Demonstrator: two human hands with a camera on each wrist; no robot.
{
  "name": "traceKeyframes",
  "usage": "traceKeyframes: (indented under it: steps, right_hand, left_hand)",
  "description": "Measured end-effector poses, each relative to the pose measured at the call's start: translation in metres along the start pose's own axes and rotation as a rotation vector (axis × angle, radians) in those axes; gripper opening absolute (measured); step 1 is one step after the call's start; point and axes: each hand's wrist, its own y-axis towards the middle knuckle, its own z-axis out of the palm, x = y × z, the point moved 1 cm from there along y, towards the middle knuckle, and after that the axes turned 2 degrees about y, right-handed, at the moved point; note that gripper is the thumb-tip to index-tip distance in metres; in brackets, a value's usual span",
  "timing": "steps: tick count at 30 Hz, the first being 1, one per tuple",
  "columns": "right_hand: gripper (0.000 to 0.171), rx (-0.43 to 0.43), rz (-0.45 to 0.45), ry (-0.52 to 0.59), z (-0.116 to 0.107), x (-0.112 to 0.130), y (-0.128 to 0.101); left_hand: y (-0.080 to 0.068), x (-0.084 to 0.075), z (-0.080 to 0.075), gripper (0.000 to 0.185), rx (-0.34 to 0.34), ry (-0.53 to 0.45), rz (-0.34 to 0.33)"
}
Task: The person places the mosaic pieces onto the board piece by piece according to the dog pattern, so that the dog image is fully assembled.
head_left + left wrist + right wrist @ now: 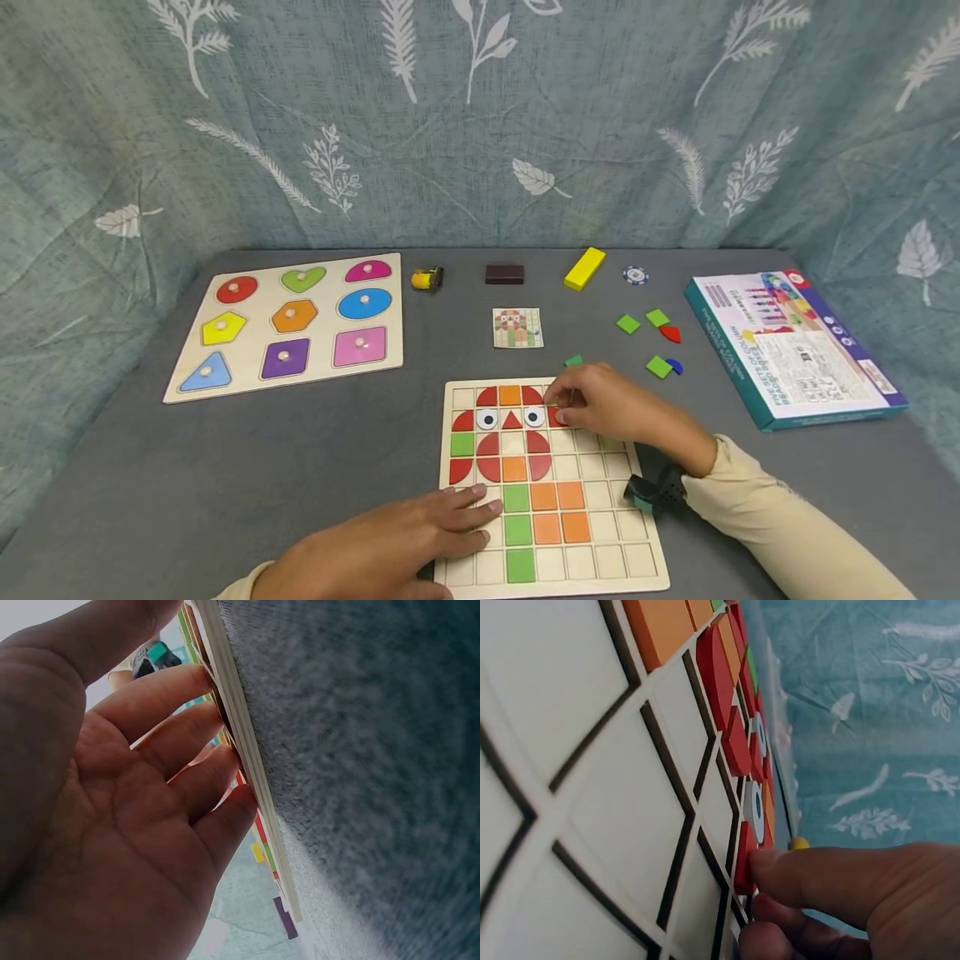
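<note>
A wooden grid board (615, 562) carries red, orange and green tiles and two eye tiles (487, 419) laid out like a face above a body. My left hand (405, 537) rests on its lower left part, fingers spread near a green tile (517, 530). In the left wrist view, the fingertips (225, 761) press along the board's edge. At the upper right of the face, my right hand (611, 402) pinches a red tile (744, 859) beside the right eye tile (754, 812), with the thumb (780, 871) against it. The hand hides part of this tile.
A small pattern card (517, 327) lies beyond the board. Loose green tiles (628, 324), a red tile (671, 334) and a blue tile (676, 366) lie right of it. A knobbed shape puzzle (247, 333) is at left, a box (802, 350) at right, a yellow block (585, 268) behind.
</note>
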Motion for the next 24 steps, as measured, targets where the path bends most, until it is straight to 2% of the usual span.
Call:
traceKeyframes:
  steps: [5,8,12,17,24]
  right_hand:
    - [0.014,-0.023,0.027,0.040,-0.007,-0.006,-0.003]
    - [0.015,-0.062,0.081,0.062,-0.018,-0.013,-0.007]
    - [0.016,-0.159,0.172,0.054,-0.033,-0.023,-0.012]
    - [0.019,-0.301,0.244,-0.015,-0.049,-0.041,-0.020]
    - [0.023,-0.410,0.325,-0.068,-0.065,-0.071,-0.026]
  left_hand:
    - [0.000,0.000,0.001,0.061,0.004,0.011,0.006]
    - [0.001,0.000,0.001,0.061,0.003,0.016,0.002]
    - [0.001,-0.002,0.001,0.060,0.001,0.012,-0.004]
    - [0.000,-0.002,0.001,0.060,-0.001,0.012,-0.005]
    - [-0.001,-0.002,0.001,0.059,-0.010,0.018,-0.011]
